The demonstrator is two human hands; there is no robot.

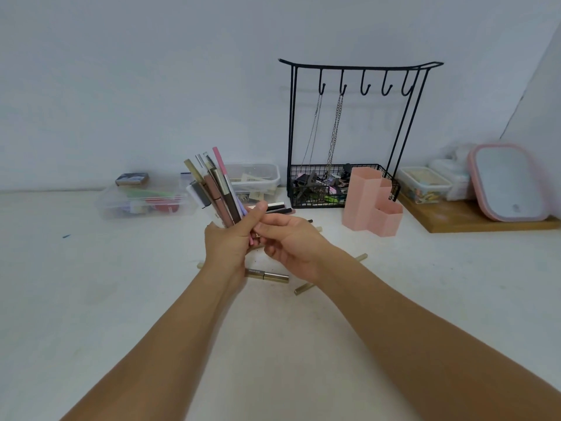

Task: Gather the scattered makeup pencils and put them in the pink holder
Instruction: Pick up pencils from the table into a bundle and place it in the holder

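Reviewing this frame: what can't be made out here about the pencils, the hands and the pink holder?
- Head view: pencil count in the bunch; they overlap, and the left hand covers their lower ends.
- Whether the right hand pinches a pencil; its fingertips hide behind the left hand.
- Inside of the pink holder; its walls block it.
- Pencils on the table partly hidden under the hands.

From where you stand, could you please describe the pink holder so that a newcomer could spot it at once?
Find the black wire rack with hooks standing against the back wall. The pink holder stands on the white table just in front of the rack's basket, right of the hands. Unlike the clear boxes nearby, it is opaque pink, made of joined upright hexagonal tubes of stepped heights.
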